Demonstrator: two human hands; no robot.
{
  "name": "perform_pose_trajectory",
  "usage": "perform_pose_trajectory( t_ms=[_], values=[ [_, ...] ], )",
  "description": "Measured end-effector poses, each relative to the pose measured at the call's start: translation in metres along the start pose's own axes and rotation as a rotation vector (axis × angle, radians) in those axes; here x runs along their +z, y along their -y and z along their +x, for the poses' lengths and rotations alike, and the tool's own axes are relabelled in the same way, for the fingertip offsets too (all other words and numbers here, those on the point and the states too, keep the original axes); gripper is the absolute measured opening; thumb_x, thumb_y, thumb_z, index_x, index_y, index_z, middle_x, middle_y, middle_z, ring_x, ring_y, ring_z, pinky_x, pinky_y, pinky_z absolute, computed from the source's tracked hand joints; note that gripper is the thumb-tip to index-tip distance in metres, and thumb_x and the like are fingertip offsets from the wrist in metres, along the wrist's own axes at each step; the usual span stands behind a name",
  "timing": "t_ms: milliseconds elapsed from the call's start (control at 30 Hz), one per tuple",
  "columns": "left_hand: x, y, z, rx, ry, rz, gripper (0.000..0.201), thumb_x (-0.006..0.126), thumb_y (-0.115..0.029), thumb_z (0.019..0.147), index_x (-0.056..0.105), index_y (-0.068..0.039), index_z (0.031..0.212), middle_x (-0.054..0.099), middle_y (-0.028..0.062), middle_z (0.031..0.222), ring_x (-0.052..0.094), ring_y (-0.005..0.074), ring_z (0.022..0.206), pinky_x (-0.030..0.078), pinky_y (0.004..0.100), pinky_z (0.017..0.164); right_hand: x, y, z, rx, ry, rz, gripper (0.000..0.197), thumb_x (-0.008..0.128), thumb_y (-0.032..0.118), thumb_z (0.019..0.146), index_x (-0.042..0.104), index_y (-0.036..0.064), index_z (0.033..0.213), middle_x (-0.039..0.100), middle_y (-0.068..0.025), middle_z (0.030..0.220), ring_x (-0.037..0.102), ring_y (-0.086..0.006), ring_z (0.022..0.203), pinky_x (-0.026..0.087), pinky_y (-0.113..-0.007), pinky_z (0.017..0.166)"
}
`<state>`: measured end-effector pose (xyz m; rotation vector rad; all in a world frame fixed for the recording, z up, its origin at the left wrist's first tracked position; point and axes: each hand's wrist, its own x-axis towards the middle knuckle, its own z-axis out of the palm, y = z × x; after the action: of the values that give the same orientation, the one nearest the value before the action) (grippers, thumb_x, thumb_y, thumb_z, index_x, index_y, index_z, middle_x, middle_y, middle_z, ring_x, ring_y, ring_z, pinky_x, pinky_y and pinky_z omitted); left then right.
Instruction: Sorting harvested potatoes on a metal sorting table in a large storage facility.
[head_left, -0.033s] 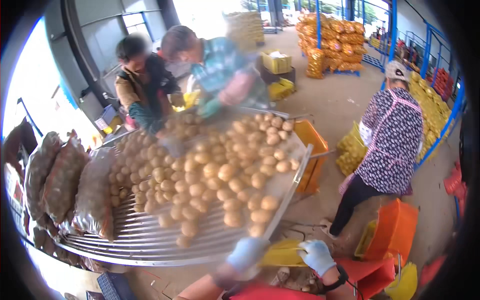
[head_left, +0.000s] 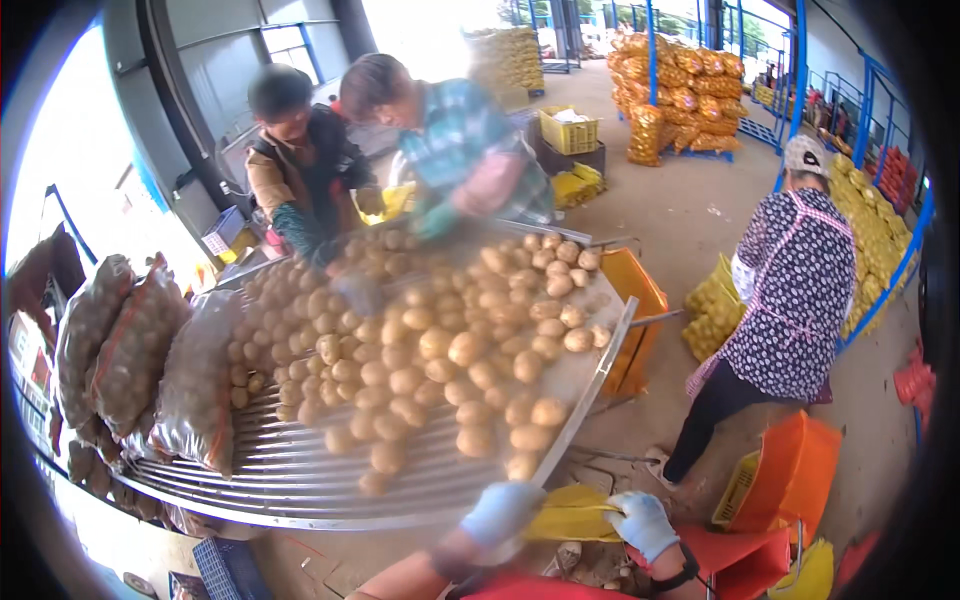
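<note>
A yellow sack is stretched between my two gloved hands, below the near right corner of the sorting table. My left hand, in a light blue glove and smeared by motion, closes on the sack's left side. The sack's right edge is pinched in my right hand, also in a light blue glove. Many brown potatoes lie on the slatted metal table beyond my hands. Below the sack, a few potatoes show near the floor.
Filled net sacks lean at the table's left end. Two people work over its far side. Another person bends by yellow potato sacks at right. Orange chutes stand right of me and at the table's right edge.
The whole view has shifted slightly, so the scene sits a little farther right. My right hand's fingers look more closed on the sack's edge.
</note>
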<state>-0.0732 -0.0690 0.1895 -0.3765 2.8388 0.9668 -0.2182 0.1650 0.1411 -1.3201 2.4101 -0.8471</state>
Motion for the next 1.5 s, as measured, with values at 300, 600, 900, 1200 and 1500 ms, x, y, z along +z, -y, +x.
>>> perform_pose_trajectory(
  t_ms=[300,600,900,1200,1500],
  values=[
    [0.110,0.058,-0.014,0.088,0.096,-0.430,0.023,0.061,-0.023,0.089,0.071,-0.006,0.100,0.069,0.0183,0.096,0.064,0.0377,0.088,0.051,0.0440,0.081,0.042,-0.086,-0.070,0.491,-0.085,0.509,0.026,0.074,0.013,0.085,0.070,-0.0008,0.106,0.073,-0.0104,0.099,0.067,-0.0143,0.090,0.053,-0.030,0.079],
    [0.202,0.089,0.072,-0.645,-0.154,-0.533,0.045,0.065,-0.031,0.096,0.059,0.000,0.128,0.068,0.0080,0.116,0.063,0.0230,0.103,0.051,0.0352,0.092,0.080,-0.121,-0.026,0.755,-0.264,0.342,0.032,0.067,0.021,0.088,0.069,0.0023,0.114,0.070,-0.0209,0.108,0.068,-0.0330,0.100,0.052,-0.038,0.087],
    [0.185,0.070,0.141,-0.801,-0.314,-1.488,0.054,0.060,-0.035,0.097,0.051,0.000,0.136,0.059,0.0145,0.129,0.059,0.0288,0.111,0.048,0.0361,0.097,0.131,-0.145,0.047,0.991,-0.413,0.473,0.041,0.065,0.022,0.091,0.062,-0.0047,0.122,0.068,-0.0230,0.115,0.066,-0.0324,0.108,0.049,-0.037,0.094],
    [0.171,0.083,0.121,-0.845,-0.321,-1.162,0.052,0.063,-0.029,0.094,0.051,0.000,0.134,0.059,0.0172,0.126,0.059,0.0310,0.110,0.048,0.0391,0.096,0.143,-0.164,0.036,0.640,-0.350,0.455,0.036,0.062,0.019,0.091,0.062,0.0008,0.122,0.067,-0.0222,0.116,0.064,-0.0329,0.107,0.048,-0.041,0.091],
    [0.177,0.078,0.076,-0.493,-0.299,-0.589,0.060,0.066,-0.016,0.083,0.045,-0.001,0.137,0.057,0.0259,0.125,0.056,0.0389,0.114,0.046,0.0438,0.097,0.076,-0.118,-0.011,0.773,-0.021,0.226,0.038,0.063,0.019,0.083,0.062,0.0036,0.118,0.067,-0.0234,0.106,0.063,-0.0410,0.102,0.049,-0.047,0.088]
  ],
)
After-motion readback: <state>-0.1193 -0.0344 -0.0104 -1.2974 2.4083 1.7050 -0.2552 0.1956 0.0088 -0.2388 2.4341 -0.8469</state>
